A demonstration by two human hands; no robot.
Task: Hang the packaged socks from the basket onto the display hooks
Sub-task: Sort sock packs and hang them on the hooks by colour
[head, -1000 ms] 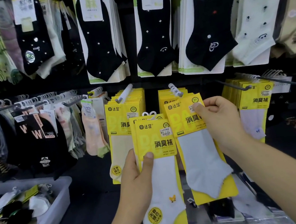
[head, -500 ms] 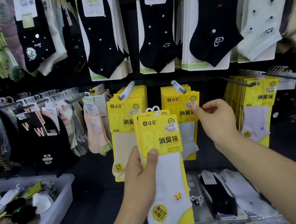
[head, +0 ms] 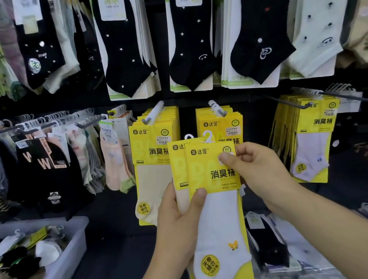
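1. Your left hand [head: 179, 224] grips a small stack of yellow-carded sock packs by its left edge. The fingers are curled behind and the thumb is pressed flat on the front card.
2. Your right hand [head: 255, 171] pinches the upper right corner of the front pack [head: 218, 225], thumb on the card face and fingers folded behind. You look to be separating it from the stack for hanging.
3. The front pack holds a white ankle sock with a small yellow butterfly. The second pack [head: 177, 164] sits behind it, offset left, and shows a beige sock. Each has a white hanger loop [head: 209, 136] on top, and neither loop is on a hook. Whether more packs hide behind them, I cannot tell.
4. Down at your left, the grey plastic basket [head: 61, 267] holds a heap of mixed socks [head: 17, 267], so most of the job is left.
5. Just past your hands, flat packs [head: 279, 244] lie on the dark shelf.
6. Further back, three hooks carry the same yellow packs.
   - The left white hook [head: 153, 114] carries beige socks.
   - The middle white hook [head: 218, 109] is directly behind your stack, which hides its socks.
   - The dark right hook [head: 293, 104] carries pale socks.
   - All three are well filled, but which packs you hung cannot be told.
   - Match the sock colour before choosing a hook.
7. Farthest up hangs a row of black ankle socks [head: 121, 52], which plays no part here.
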